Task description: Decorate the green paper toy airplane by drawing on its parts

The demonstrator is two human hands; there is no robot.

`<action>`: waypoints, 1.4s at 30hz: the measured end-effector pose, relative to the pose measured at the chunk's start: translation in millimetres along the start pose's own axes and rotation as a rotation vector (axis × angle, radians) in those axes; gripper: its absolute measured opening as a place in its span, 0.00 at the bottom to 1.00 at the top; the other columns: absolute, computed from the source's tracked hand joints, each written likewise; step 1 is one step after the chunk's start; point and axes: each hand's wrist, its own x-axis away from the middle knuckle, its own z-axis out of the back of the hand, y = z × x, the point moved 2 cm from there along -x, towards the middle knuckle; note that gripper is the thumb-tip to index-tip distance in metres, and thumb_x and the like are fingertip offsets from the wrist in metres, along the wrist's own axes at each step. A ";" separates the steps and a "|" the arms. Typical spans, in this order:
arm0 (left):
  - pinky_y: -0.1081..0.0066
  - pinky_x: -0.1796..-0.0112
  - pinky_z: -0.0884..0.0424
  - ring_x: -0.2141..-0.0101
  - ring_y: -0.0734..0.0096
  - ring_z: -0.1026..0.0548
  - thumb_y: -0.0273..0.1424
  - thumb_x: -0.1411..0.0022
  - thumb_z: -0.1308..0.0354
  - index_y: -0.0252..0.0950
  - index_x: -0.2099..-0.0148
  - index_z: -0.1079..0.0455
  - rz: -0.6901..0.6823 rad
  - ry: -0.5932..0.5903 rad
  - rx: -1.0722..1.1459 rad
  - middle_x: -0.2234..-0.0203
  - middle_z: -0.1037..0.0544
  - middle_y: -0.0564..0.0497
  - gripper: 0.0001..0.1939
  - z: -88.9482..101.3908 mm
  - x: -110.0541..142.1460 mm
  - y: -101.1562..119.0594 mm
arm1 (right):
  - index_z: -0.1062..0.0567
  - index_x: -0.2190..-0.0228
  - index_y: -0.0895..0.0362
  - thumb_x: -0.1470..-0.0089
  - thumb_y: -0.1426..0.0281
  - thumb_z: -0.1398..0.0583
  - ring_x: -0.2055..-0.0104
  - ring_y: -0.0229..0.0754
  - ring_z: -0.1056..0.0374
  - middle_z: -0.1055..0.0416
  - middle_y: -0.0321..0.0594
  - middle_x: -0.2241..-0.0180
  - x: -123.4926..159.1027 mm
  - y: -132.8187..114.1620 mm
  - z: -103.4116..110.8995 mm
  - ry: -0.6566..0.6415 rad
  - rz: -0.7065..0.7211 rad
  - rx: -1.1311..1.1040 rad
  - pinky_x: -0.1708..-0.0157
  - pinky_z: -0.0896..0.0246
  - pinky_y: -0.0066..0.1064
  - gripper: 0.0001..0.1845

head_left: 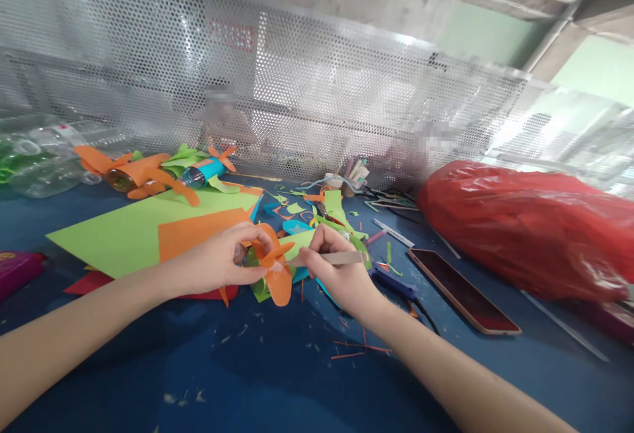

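My left hand (238, 255) pinches an orange paper piece (279, 284), a rounded shape with a narrow fin standing across it and a whitish smear on its face. In my right hand (337, 265) is a thin beige stick-like tool (349, 258), gripped like a pen. Its tip points at the orange piece; whether it touches cannot be made out. Just behind both hands lies light green paper (302, 241), partly covered by my fingers. Beneath my left wrist spread a light green sheet (123, 232) and an orange sheet (198, 232).
Paper-covered bottle models (143, 172) and clear plastic bottles (54, 169) stand back left. Paper scraps lie behind my hands. To the right are a blue tool with a cord (396, 282), a phone (463, 291) and a big red plastic bag (515, 222). A perforated metal screen (321, 83) bounds the table.
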 end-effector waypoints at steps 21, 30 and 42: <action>0.71 0.74 0.40 0.77 0.75 0.40 0.41 0.40 0.36 0.42 0.57 0.29 -0.006 0.014 0.026 0.68 0.29 0.56 0.12 -1.4 0.0 -0.1 | 0.39 0.76 0.51 0.45 0.61 0.36 0.78 0.35 0.47 0.43 0.27 0.82 -0.5 6.9 -1.3 -0.007 -0.024 0.028 0.77 0.52 0.30 0.17; 0.71 0.74 0.39 0.77 0.75 0.39 0.41 0.40 0.35 0.42 0.57 0.29 0.000 0.007 0.020 0.66 0.27 0.55 0.13 -0.4 0.3 -0.6 | 0.38 0.76 0.51 0.45 0.61 0.36 0.79 0.35 0.46 0.42 0.27 0.82 -0.9 7.3 -0.1 -0.012 -0.018 0.043 0.77 0.52 0.30 0.17; 0.71 0.74 0.40 0.77 0.75 0.39 0.41 0.40 0.36 0.42 0.58 0.30 -0.012 0.003 0.037 0.69 0.29 0.57 0.12 -1.1 -0.1 0.5 | 0.39 0.76 0.51 0.46 0.61 0.36 0.79 0.35 0.47 0.42 0.27 0.82 -0.8 5.3 -0.6 -0.005 -0.015 0.044 0.77 0.52 0.30 0.17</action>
